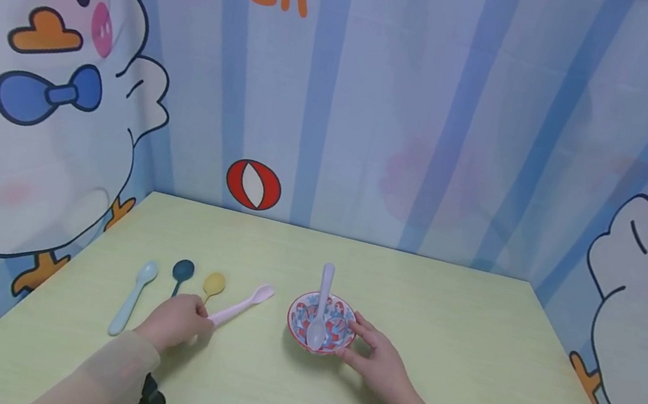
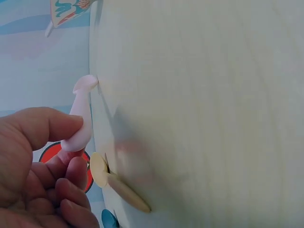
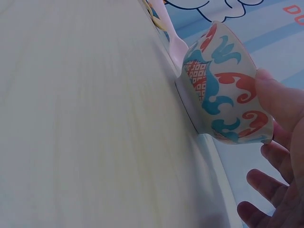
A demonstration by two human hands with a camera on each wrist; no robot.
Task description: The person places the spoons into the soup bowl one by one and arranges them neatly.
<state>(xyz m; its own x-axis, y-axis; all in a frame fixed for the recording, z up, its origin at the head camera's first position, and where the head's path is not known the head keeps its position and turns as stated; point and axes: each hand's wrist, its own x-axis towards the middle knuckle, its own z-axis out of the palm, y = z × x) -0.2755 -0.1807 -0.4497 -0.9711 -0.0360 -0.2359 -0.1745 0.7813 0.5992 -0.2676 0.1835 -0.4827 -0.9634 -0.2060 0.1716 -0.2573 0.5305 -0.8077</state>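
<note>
My left hand pinches the handle end of a pink spoon between thumb and fingers; its bowl end points away to the right. In the left wrist view the pink spoon has its head close over the table. My right hand grips the right side of a small bowl with red and blue patterns. In the right wrist view the thumb lies at the rim of the bowl, and the lower fingers hang loosely. A lavender spoon stands in the bowl, its handle leaning over the far rim.
Left of the left hand lies a light blue spoon. A dark teal spoon and a yellow spoon lie just beyond that hand, handles partly hidden. A printed duck curtain stands behind the pale table.
</note>
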